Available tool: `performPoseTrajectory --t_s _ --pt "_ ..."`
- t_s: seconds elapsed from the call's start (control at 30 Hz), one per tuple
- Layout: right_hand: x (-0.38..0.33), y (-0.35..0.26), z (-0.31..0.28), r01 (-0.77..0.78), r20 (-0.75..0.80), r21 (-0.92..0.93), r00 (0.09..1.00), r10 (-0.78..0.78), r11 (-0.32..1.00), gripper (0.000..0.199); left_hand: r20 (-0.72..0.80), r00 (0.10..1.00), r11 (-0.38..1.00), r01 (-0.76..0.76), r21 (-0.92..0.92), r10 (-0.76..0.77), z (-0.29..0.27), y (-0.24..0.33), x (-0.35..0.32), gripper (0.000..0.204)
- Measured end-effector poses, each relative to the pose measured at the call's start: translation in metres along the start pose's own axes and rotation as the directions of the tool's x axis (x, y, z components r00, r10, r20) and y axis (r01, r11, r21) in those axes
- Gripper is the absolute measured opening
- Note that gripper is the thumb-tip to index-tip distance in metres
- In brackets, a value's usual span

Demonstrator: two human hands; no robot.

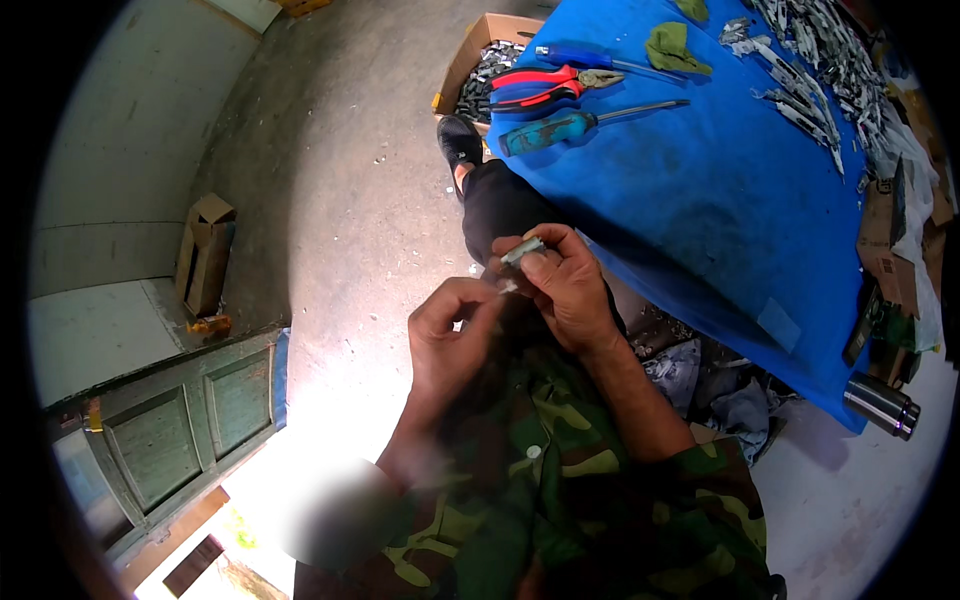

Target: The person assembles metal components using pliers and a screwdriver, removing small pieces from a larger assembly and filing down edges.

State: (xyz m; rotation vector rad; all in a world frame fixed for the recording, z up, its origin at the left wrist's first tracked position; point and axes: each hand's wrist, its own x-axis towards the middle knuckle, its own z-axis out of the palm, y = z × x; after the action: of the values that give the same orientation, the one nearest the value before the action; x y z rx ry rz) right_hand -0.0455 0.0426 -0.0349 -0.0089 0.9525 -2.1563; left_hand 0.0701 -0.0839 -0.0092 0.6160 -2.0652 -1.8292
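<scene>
My right hand (573, 285) holds a small silvery-grey piece (522, 251), short and roughly tube-shaped, between thumb and fingers above my lap. Close beside it, the thumb and forefinger of my left hand (450, 322) are pinched together. A tiny whitish scrap (508, 287) shows at those fingertips; its kind is too small to make out. On the blue-covered table (690, 190) to the right lie red-and-black pliers (550, 87), a blue-handled screwdriver (610, 63) and a teal-handled screwdriver (590, 128).
A cardboard box (462, 62) of small grey pieces stands by my foot. Thin silvery strips (815, 75) are heaped on the table's far right, near green cloths (677, 50). A metal flask (880, 405) is at the right corner. A tall carton (206, 255) stands left.
</scene>
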Motion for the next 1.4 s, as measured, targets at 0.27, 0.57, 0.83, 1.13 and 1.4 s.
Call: performPoseTrajectory --t_s 0.27,0.57,0.83,1.13,1.4 --pt "0.001 0.000 -0.012 -0.054 0.064 0.120 0.997 0.047 0.991 0.025 -0.054 0.968 0.950 -0.228 0.213 0.244 0.005 0.008 0.002 0.016" --pt "0.004 -0.004 -0.015 -0.085 0.065 0.197 0.995 0.074 0.977 0.023 -0.060 0.965 0.935 -0.232 0.268 0.256 -0.009 0.006 0.006 0.015" --pt "0.005 -0.002 -0.021 -0.094 0.079 0.250 0.994 0.076 0.964 0.023 -0.038 0.911 0.865 -0.374 0.335 0.410 -0.008 0.009 0.010 0.020" --pt "0.006 -0.003 -0.025 -0.084 0.151 0.298 0.988 0.040 0.951 0.023 -0.084 0.924 0.861 -0.310 0.403 0.373 -0.009 0.012 0.011 0.017" --pt "0.005 -0.006 -0.025 -0.093 0.134 0.350 0.990 0.048 0.932 0.024 -0.156 0.947 0.958 0.286 0.003 -0.282 -0.027 -0.027 0.004 0.016"
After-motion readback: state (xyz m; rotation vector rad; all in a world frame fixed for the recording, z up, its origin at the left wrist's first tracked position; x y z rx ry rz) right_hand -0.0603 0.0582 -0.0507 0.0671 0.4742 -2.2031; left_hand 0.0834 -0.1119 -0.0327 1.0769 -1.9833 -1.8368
